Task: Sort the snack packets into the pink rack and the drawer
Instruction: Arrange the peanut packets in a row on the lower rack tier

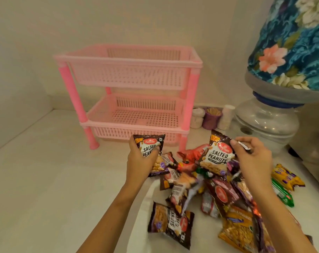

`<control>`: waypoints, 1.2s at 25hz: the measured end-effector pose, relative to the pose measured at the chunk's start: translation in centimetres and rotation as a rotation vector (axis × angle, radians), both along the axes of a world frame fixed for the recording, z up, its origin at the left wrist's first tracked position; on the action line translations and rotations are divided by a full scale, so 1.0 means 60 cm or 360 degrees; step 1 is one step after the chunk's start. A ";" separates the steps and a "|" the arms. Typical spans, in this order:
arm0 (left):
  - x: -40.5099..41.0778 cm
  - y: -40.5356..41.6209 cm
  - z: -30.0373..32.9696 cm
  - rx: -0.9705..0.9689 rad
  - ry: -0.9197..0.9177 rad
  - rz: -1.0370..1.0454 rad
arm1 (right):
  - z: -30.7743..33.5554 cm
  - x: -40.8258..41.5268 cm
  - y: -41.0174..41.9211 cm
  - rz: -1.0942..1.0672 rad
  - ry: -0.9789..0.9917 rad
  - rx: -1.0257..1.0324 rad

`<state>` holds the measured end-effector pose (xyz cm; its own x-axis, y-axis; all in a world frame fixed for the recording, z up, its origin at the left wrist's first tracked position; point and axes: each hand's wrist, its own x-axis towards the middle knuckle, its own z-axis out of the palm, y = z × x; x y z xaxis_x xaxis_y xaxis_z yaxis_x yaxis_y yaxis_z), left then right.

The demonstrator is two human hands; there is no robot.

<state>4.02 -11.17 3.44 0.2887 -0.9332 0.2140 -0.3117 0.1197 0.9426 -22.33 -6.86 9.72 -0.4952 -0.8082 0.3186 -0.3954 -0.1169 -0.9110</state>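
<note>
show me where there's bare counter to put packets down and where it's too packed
Bare: the counter left of the left hand, from the pink rack legs to the near edge. Both rack baskets look empty too. Crowded: the packet pile under the right hand, and the jars beside the water dispenser.

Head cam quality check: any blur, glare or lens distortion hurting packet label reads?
Head view: warm, dim, soft light with weak shadows; the pink rack looks washed out. Wide-angle bowing bends the counter edges and the floral-covered water jug. Labels read on the packets in the left hand and right hand; the foil pile is softer, with small glints.
</note>
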 end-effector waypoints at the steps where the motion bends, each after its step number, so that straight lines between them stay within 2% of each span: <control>1: 0.019 -0.009 0.010 0.0006 0.0030 -0.0002 | 0.013 0.015 -0.011 0.0025 -0.0038 -0.0053; 3: 0.061 -0.027 0.028 0.0048 0.0081 -0.0021 | 0.030 0.054 -0.040 0.0094 -0.0144 -0.0104; 5: 0.105 -0.048 0.042 0.0085 0.0115 -0.0060 | 0.037 0.105 -0.077 0.0220 -0.0380 -0.0079; 10: 0.211 -0.135 0.079 0.0140 -0.0042 -0.0152 | 0.023 0.266 -0.193 0.0478 -0.1016 0.0256; 14: 0.272 -0.244 0.106 0.0272 -0.0241 -0.0209 | 0.026 0.355 -0.302 0.0416 -0.1313 0.0223; 16: 0.289 -0.303 0.109 0.0367 -0.0311 -0.0264 | 0.029 0.374 -0.355 0.0316 -0.1363 0.0195; 19: 0.298 -0.383 0.097 0.0510 -0.0447 -0.0362 | 0.020 0.385 -0.432 0.0175 -0.1142 0.0289; 23: 0.306 -0.457 0.061 0.0750 -0.0634 -0.0516 | -0.013 0.401 -0.516 0.0214 -0.0590 0.0673; 26: 0.310 -0.489 0.035 0.0867 -0.0722 -0.0556 | -0.035 0.417 -0.566 0.0210 -0.0274 0.0707; 28: 0.309 -0.492 0.017 0.0882 -0.0784 -0.0517 | -0.048 0.425 -0.580 0.0266 0.0136 0.0748; 30: 0.310 -0.488 0.002 0.0843 -0.0988 -0.0443 | -0.069 0.423 -0.580 0.0422 0.0762 0.0856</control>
